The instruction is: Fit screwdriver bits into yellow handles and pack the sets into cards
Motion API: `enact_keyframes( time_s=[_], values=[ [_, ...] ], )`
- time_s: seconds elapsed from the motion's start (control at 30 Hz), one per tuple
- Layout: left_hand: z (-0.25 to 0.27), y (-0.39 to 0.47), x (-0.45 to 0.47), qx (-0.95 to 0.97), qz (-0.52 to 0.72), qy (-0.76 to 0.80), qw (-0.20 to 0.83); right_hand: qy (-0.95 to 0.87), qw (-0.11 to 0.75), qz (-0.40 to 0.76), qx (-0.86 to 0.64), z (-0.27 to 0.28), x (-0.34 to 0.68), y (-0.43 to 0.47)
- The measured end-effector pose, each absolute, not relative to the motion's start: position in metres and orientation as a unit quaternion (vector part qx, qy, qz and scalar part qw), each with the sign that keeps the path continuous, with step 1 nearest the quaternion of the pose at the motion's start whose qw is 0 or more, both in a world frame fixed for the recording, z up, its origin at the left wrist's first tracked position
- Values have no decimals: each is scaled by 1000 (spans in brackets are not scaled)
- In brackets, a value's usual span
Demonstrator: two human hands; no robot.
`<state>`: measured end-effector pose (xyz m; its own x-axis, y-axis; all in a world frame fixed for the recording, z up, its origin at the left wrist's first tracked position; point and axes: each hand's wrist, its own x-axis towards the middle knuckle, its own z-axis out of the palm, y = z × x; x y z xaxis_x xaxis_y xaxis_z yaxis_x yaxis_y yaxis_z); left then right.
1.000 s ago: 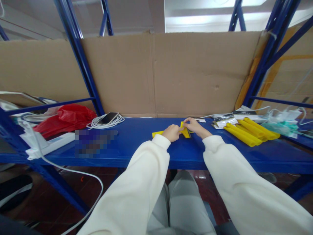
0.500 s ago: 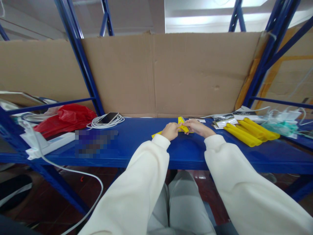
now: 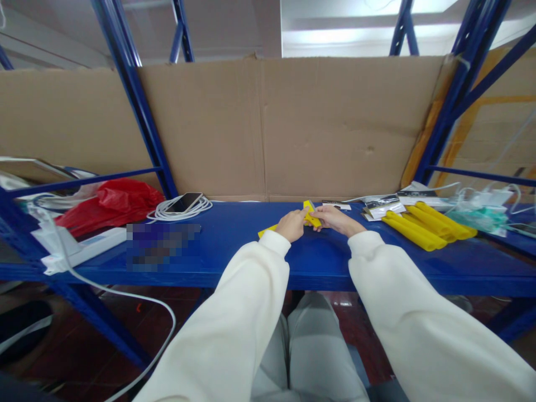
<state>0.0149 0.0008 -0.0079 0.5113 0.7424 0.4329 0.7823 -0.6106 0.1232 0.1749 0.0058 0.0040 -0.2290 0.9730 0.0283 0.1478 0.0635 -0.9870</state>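
Note:
Near the middle of the blue shelf top, my left hand and my right hand come together around a small yellow piece. It looks flat and angular, with a few dark marks on it; its exact kind is too small to tell. My left fingers pinch its left side. The right thumb and fingers close on its right side. Another yellow strip lies on the shelf beside my left wrist, partly hidden by the hand and sleeve.
Several yellow rolls lie at the right, beside silver-and-black packets. At the left are a phone on a coiled white cable, a red plastic bag and a white power strip. A cardboard panel stands along the back.
The yellow piece has turned slightly and its visible outline is narrower between my fingers. Both hands stay almost in place, the right shifting a little to the left.

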Motion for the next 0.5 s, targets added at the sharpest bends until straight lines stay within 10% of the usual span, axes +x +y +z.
enact_keyframes(
  time_s=[0.5],
  values=[
    [-1, -7, 15, -856, -207, -471, 52, -594, 432, 497, -462, 6, 176, 7]
  ],
)
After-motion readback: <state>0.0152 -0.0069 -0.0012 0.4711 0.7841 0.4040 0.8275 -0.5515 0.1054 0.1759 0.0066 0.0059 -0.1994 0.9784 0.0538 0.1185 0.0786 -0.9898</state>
